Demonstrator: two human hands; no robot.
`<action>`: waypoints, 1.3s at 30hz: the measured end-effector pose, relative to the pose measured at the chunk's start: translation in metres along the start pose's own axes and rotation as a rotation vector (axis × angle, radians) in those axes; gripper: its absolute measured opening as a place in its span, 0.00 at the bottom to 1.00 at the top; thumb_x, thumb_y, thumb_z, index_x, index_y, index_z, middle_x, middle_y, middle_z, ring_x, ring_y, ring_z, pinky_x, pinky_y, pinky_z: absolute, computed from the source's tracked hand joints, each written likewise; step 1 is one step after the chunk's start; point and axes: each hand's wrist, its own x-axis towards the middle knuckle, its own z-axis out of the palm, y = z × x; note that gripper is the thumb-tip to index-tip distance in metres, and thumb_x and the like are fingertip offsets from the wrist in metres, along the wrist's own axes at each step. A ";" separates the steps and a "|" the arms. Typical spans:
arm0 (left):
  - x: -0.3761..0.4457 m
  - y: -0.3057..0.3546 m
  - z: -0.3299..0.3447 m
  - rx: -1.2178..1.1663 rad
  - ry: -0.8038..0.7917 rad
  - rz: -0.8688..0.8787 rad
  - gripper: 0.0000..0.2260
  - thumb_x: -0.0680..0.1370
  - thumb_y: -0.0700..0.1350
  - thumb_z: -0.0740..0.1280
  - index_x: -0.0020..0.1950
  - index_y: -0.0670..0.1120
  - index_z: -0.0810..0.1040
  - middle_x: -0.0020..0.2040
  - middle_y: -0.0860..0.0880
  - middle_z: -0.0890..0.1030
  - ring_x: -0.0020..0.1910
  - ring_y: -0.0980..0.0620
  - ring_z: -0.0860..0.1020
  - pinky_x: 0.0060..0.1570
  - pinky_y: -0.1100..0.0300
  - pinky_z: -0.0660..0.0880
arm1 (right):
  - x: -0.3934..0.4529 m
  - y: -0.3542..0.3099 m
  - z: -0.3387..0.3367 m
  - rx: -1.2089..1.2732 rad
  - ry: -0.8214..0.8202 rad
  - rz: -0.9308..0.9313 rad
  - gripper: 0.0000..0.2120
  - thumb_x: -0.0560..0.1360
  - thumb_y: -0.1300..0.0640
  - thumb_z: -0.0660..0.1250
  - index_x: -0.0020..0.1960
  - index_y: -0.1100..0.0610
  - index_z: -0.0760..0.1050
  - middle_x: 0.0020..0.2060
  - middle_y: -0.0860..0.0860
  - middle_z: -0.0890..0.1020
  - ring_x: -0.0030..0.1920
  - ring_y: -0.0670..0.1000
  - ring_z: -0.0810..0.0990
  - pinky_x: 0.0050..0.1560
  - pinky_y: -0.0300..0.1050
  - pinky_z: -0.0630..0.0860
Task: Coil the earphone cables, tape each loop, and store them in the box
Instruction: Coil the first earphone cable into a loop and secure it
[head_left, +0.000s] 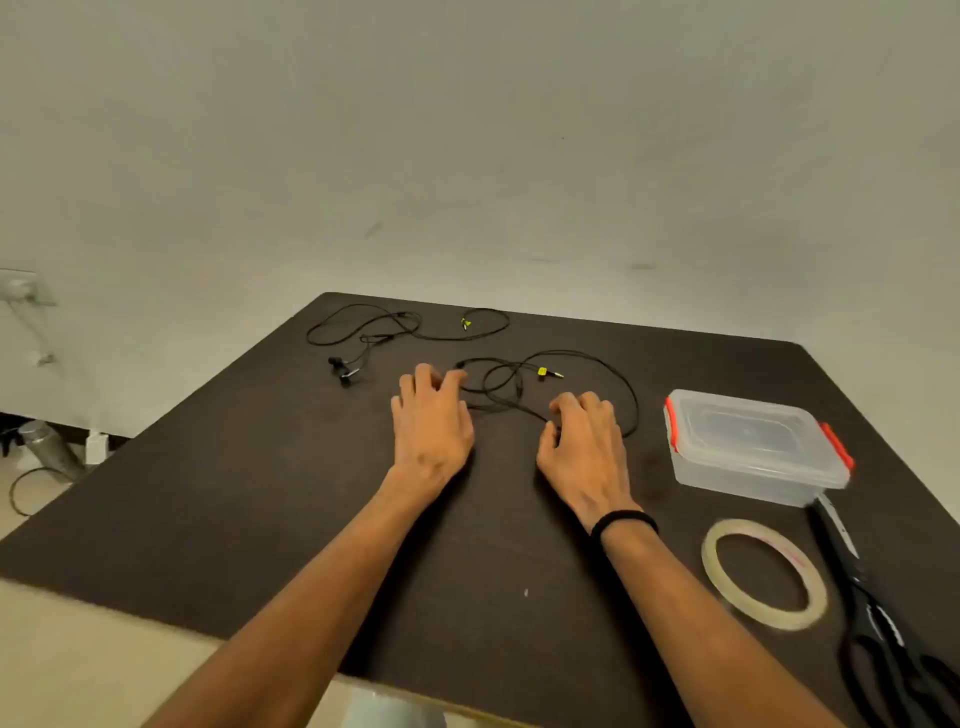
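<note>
Head view: our left hand (431, 415) and right hand (584, 441), fingers curled, pinch the near earphone cable (587, 358); box (753, 447) at three o'clock.

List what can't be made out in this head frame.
- Left hand and right hand: curled fingers hide whether they grip the near earphone cable.
- Scissors: handles cut off by the frame's bottom-right corner.
- Box: lid on, contents unclear through hazy plastic.
- Far earphone cable: earbud detail too small.
</note>
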 end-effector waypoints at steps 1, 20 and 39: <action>0.004 0.002 0.005 0.013 0.008 0.045 0.15 0.80 0.46 0.65 0.66 0.48 0.79 0.61 0.45 0.73 0.60 0.42 0.71 0.58 0.45 0.71 | 0.007 0.000 0.004 0.004 0.024 0.006 0.08 0.78 0.59 0.67 0.57 0.58 0.78 0.52 0.56 0.78 0.53 0.59 0.75 0.52 0.56 0.78; 0.027 -0.022 0.004 -0.102 -0.002 -0.203 0.10 0.81 0.57 0.67 0.56 0.54 0.83 0.61 0.51 0.79 0.65 0.48 0.70 0.70 0.46 0.64 | 0.090 0.007 0.048 0.006 0.012 0.094 0.14 0.81 0.59 0.68 0.66 0.57 0.80 0.57 0.58 0.84 0.62 0.63 0.74 0.58 0.63 0.76; 0.029 -0.018 -0.007 -0.061 -0.133 0.084 0.06 0.79 0.55 0.72 0.52 0.55 0.84 0.56 0.54 0.75 0.62 0.51 0.69 0.66 0.49 0.69 | 0.085 0.010 0.032 0.024 -0.022 0.199 0.06 0.82 0.62 0.62 0.52 0.56 0.78 0.50 0.56 0.81 0.56 0.61 0.77 0.51 0.57 0.77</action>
